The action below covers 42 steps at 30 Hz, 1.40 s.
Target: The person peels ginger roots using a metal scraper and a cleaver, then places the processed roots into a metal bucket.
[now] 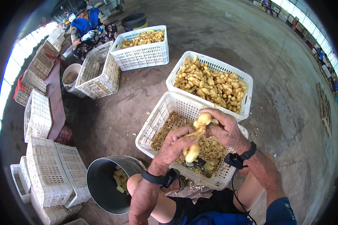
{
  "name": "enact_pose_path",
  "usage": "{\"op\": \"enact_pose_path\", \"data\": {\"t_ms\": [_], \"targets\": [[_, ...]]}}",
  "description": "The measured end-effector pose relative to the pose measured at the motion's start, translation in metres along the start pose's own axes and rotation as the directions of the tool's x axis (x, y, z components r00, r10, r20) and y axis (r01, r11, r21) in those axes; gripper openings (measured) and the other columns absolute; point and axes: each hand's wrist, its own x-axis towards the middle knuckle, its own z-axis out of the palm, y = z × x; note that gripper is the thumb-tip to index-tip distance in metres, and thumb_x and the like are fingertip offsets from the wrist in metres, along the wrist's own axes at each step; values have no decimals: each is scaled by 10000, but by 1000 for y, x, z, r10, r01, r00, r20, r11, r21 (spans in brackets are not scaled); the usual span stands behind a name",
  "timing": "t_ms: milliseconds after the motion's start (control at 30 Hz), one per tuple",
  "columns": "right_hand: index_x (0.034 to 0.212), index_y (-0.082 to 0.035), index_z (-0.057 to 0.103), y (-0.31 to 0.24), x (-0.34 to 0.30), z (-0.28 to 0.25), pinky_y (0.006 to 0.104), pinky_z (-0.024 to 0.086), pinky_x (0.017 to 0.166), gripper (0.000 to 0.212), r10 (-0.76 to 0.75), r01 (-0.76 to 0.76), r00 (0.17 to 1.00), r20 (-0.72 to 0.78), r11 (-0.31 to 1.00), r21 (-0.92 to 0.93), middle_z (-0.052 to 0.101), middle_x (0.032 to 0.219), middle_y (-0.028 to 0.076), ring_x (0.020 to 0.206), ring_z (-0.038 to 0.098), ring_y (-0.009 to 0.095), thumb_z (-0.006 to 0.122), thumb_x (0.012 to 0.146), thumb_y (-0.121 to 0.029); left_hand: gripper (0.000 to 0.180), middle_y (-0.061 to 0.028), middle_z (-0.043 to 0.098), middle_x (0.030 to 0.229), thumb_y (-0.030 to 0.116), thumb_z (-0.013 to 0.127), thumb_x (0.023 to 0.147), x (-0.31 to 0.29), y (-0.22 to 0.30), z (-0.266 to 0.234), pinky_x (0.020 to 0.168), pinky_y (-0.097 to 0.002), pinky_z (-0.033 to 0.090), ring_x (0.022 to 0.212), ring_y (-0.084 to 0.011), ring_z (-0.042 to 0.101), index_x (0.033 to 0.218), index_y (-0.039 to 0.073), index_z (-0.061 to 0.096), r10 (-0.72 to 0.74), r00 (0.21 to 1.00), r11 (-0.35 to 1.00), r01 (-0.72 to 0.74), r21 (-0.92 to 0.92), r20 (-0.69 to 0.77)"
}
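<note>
L hand (177, 141) & R hand (226, 129) nearest cam, fingers of both closed on knobbly ginger pc (199, 132), held above peelings (215, 150) in white crate (154, 124). Long axis slants, far-R to near-L; R hand at far end, L at mid-length from left side. Inner grips hidden; can't tell if R has a blade. Dark metal item (201, 163) below, partly blocked, unclear.

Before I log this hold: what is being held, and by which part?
A piece of ginger root: the left grip holds it around its middle, above the lower knob; the right grip near its upper end.
</note>
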Motion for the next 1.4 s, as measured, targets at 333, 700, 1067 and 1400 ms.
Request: {"op": "enact_pose_path", "data": {"t_ms": [333,700,1067,1400], "targets": [[1310,-32,576,8,-3,-15,248,494,602,339,54,-71,992,118,986,152,663,914,48,675,593,92,615,987,-127,426,-88,685,934,272,688,827,-4,0,-15,712,-257,545,788,-168,667,1118,-31,620,-21,1000,961,21,-276,3],[1056,16,674,25,-2,5,381,549,694,193,-146,181,982,119,906,-382,699,901,164,763,696,296,625,873,-21,375,-73,671,947,335,676,926,13,-20,-15,668,-289,559,783,-146,661,1130,28,608,-37,967,929,-60,-366,-253],[932,-8,695,137,-9,7,390,506,612,137,-13,164,965,261,809,-565,656,771,178,659,657,270,639,867,-114,410,-97,640,843,345,496,997,9,23,-38,532,-326,506,646,-174,595,1183,-10,582,59,822,900,-289,-327,-566],[883,-40,743,327,-117,59,389,566,619,199,712,-343,625,319,618,-708,692,730,175,635,692,273,656,765,-174,284,-98,669,842,253,661,952,13,15,-74,570,-320,546,652,-145,619,1079,7,597,111,817,900,-325,-292,-566]]}}
